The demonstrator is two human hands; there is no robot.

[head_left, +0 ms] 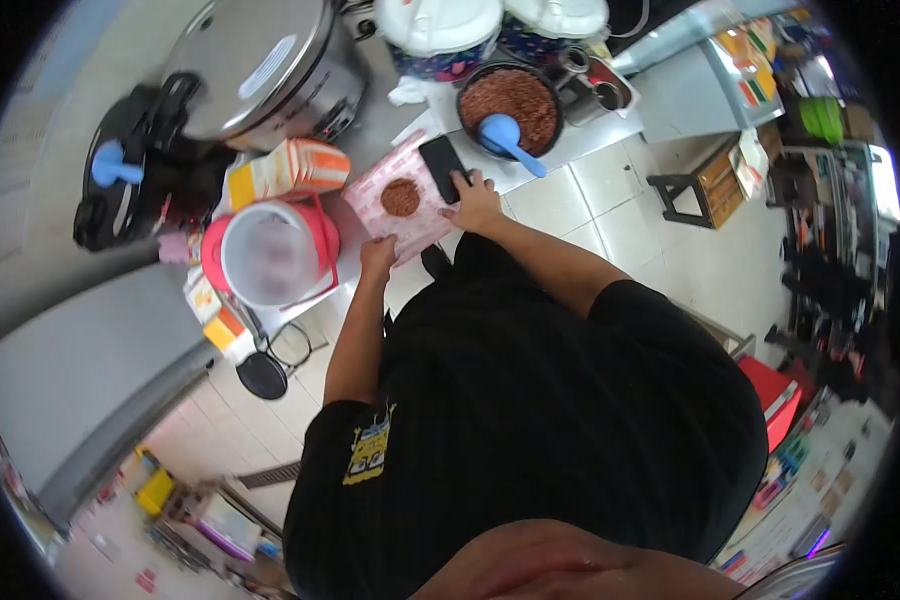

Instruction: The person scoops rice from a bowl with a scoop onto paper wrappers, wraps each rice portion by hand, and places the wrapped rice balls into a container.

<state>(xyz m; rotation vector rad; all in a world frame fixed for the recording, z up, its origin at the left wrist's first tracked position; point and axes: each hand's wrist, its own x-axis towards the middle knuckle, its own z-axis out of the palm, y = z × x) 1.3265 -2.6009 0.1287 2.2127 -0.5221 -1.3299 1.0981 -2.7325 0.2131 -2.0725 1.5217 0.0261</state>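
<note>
A pink patterned paper sheet (372,190) lies at the counter's edge with a round brown portion of food (401,197) on it. My left hand (378,257) holds the sheet's near left edge, its fingers pressed together. Beside a dark phone (440,168), my right hand (476,205) rests on the sheet's right side, fingers apart, one fingertip near the phone's lower end. Further right, a black bowl (515,100) is full of brown crumbly food, with a blue spoon (501,133) lying in it and its handle over the rim.
Left of the sheet stand a red-rimmed tub (270,255) and an orange-and-white carton (300,167). A large steel cooker (260,70) is behind them. Lidded containers (440,25) stand at the back. A metal tray (610,85) sits right of the bowl.
</note>
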